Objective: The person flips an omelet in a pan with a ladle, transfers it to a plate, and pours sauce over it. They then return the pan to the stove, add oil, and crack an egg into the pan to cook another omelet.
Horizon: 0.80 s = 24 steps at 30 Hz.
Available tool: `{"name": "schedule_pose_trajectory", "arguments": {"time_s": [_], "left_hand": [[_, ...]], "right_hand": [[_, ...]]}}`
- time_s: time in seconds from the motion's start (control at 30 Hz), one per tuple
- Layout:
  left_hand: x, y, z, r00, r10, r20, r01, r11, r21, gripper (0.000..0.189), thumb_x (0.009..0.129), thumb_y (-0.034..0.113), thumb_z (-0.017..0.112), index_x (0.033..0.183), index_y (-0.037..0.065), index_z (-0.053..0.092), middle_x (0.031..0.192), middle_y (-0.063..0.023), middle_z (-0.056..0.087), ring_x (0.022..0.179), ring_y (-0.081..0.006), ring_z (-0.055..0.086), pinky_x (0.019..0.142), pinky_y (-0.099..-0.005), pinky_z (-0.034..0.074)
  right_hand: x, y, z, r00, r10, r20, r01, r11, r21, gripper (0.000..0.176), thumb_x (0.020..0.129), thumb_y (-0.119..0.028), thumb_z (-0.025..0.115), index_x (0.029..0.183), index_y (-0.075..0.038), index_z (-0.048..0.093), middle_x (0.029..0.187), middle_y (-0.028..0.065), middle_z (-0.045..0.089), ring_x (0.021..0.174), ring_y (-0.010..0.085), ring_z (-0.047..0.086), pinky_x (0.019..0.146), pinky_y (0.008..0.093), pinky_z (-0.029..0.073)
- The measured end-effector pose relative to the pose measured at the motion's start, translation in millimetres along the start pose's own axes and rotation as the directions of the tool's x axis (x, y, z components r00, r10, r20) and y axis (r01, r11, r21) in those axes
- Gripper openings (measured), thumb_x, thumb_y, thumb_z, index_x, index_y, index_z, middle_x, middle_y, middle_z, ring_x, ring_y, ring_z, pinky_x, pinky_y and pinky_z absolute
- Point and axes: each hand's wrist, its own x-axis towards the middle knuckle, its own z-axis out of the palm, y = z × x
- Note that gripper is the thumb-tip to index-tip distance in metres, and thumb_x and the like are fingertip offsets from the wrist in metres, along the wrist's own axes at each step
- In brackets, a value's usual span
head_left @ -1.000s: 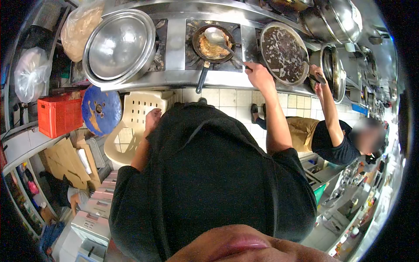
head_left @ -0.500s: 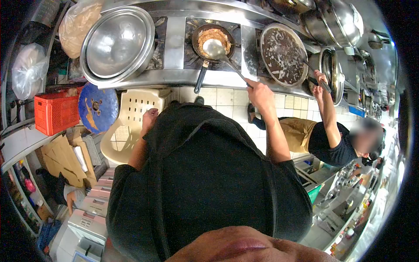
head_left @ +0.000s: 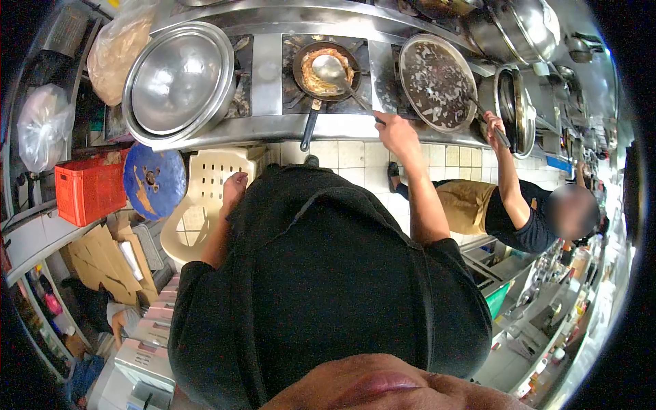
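My right hand is closed around the handle of a metal ladle. The ladle's bowl rests in a small dark frying pan on the stove, over orange-brown food. Toward me points the pan's black handle, which neither hand touches. Down at my left side, my left hand hangs with curled fingers and nothing visible in it. It is nearest to a cream plastic chair.
Large metal bowls sit left of the pan. To the right, a co-worker grips a utensil in a wide pan of dark liquid with pale pieces. A red crate and a blue round lid-like disc stand at left.
The ladle's bowl has shifted toward the pan's far side, and my right hand has moved with it. One of the co-worker's hands has left the utensil. The whole view has shifted slightly.
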Motion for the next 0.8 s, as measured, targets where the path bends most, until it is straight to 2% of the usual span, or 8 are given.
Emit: {"name": "schedule_pose_trajectory", "arguments": {"time_s": [0.13,0.23,0.3,0.37,0.5,0.53,0.73,0.8], "left_hand": [[3,44,3,0.998,0.031,-0.049,-0.033,0.998,-0.055,0.027,0.090,0.021,0.062,0.108,0.001,0.067,0.097,-0.0178,0.070,0.090,-0.0284,0.068,0.081,-0.0357,0.052],[16,112,3,0.982,0.183,-0.038,-0.184,0.983,-0.025,0.027,0.091,0.022,0.062,0.109,0.002,0.067,0.099,-0.0165,0.070,0.089,-0.0279,0.068,0.080,-0.0349,0.052],[32,148,10,0.972,0.236,0.005,-0.233,0.964,-0.125,0.027,0.091,0.022,0.062,0.110,0.004,0.067,0.102,-0.0165,0.069,0.090,-0.0280,0.068,0.081,-0.0351,0.052],[57,190,18,0.930,0.362,0.066,-0.363,0.932,-0.005,0.026,0.090,0.023,0.064,0.109,0.004,0.067,0.101,-0.0160,0.069,0.089,-0.0276,0.067,0.080,-0.0347,0.052],[118,259,59,0.773,0.634,-0.022,-0.634,0.773,-0.015,0.022,0.087,0.024,0.066,0.100,0.006,0.071,0.095,-0.0138,0.068,0.084,-0.0293,0.067,0.075,-0.0359,0.053],[131,279,68,0.800,0.600,-0.009,-0.598,0.799,0.065,0.021,0.086,0.024,0.066,0.096,0.006,0.072,0.094,-0.0145,0.069,0.085,-0.0305,0.067,0.074,-0.0386,0.053],[220,346,152,0.800,0.598,0.041,-0.599,0.795,0.092,0.026,0.084,0.024,0.066,0.102,0.005,0.070,0.091,-0.0181,0.070,0.086,-0.0355,0.067,0.078,-0.0421,0.053],[231,359,167,0.763,0.642,0.074,-0.638,0.732,0.240,0.027,0.084,0.025,0.066,0.103,0.006,0.071,0.095,-0.0175,0.070,0.090,-0.0355,0.067,0.080,-0.0441,0.053]], "right_hand": [[0,-3,5,1.000,0.005,0.006,-0.005,0.998,0.058,0.036,0.089,-0.022,0.055,0.123,-0.023,0.064,0.108,0.0201,0.066,0.102,0.0363,0.063,0.088,0.0470,0.050],[-10,9,1,0.995,-0.036,-0.095,0.054,0.980,0.191,0.036,0.089,-0.024,0.055,0.124,-0.022,0.064,0.111,0.0200,0.065,0.102,0.0372,0.063,0.087,0.0463,0.050],[-20,10,-11,0.991,0.017,-0.130,0.017,0.965,0.260,0.038,0.088,-0.021,0.061,0.125,-0.019,0.063,0.114,0.0204,0.065,0.107,0.0360,0.062,0.090,0.0408,0.049],[-26,18,-13,0.979,0.029,-0.204,0.038,0.947,0.319,0.038,0.088,-0.020,0.062,0.126,-0.018,0.062,0.114,0.0210,0.064,0.107,0.0366,0.062,0.090,0.0401,0.049],[-37,41,0,0.938,0.069,-0.339,0.082,0.908,0.411,0.037,0.088,-0.019,0.058,0.124,-0.017,0.062,0.108,0.0226,0.065,0.104,0.0388,0.062,0.088,0.0435,0.050],[-40,42,2,0.933,0.098,-0.347,0.067,0.898,0.435,0.037,0.088,-0.018,0.059,0.124,-0.017,0.062,0.108,0.0230,0.065,0.104,0.0388,0.062,0.088,0.0431,0.050],[-70,47,2,0.937,0.224,-0.268,-0.053,0.850,0.524,0.039,0.090,-0.015,0.059,0.128,-0.007,0.059,0.113,0.0230,0.065,0.109,0.0340,0.063,0.090,0.0403,0.049],[-78,55,9,0.935,0.251,-0.250,-0.077,0.834,0.547,0.040,0.090,-0.015,0.059,0.129,-0.007,0.058,0.113,0.0231,0.065,0.110,0.0344,0.063,0.091,0.0402,0.049]]}}
